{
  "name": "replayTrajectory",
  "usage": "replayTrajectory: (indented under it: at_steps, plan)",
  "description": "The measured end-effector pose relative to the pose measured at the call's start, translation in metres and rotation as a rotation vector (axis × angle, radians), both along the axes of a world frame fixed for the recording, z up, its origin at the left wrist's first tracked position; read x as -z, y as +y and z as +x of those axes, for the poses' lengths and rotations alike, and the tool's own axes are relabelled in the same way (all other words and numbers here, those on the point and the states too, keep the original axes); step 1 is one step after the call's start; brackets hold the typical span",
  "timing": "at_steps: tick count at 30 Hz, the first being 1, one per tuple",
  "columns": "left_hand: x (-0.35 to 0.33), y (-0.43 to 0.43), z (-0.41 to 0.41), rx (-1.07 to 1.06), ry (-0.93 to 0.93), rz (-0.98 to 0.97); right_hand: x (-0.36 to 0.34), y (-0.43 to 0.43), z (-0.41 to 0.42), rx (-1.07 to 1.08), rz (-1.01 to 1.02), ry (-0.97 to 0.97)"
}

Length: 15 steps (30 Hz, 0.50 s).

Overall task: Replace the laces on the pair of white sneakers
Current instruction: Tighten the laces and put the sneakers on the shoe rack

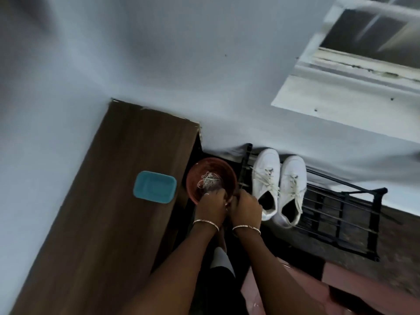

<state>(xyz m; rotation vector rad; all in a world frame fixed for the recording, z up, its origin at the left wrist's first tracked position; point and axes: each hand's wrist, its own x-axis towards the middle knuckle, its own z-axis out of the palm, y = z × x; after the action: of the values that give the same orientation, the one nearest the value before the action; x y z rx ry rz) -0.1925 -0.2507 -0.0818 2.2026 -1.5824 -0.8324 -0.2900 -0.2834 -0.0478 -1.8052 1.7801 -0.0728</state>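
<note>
- Gripping the near rim of a reddish-brown bowl: both hands, side by side, fingers curled over the edge
- Left hand holds the rim's near side; right hand holds its near-right edge; the two hands are just beside each other, and blur makes single fingers hard to separate
- Loose laces: a pale tangle lying inside the bowl, about its middle
- Bowl is between the desk and the rack; cannot tell whether anything supports it from below
- White sneakers: pair side by side, touching, on top of the black wire rack, toes toward the wall, openings toward the person; both are laced with white laces
- Rack stands against the wall, just right of the bowl
- Desk is dark wood, left of the bowl; a teal container sits on it near the edge closest to the bowl, apart from it
- One thin metal bangle on each wrist
- Window at upper right, blurred
</note>
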Motion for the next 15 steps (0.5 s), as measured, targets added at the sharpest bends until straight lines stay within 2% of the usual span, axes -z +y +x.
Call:
replayTrajectory:
  at_steps: [3,9,12,15]
  plan:
    - [-0.011,0.026,0.044,-0.189,-0.028,-0.014,-0.006,0.014,0.034,-0.005,0.008,-0.112]
    - [-0.020,0.069,0.128,-0.591,-0.178,-0.123,-0.003,0.037,0.105,-0.056,0.093,-0.213]
    - [-0.014,0.078,0.162,-0.722,-0.198,-0.057,0.006,0.043,0.133,-0.055,0.178,-0.221]
    - [-0.006,0.077,0.180,-0.753,-0.168,0.099,0.015,0.042,0.153,-0.013,0.299,-0.195]
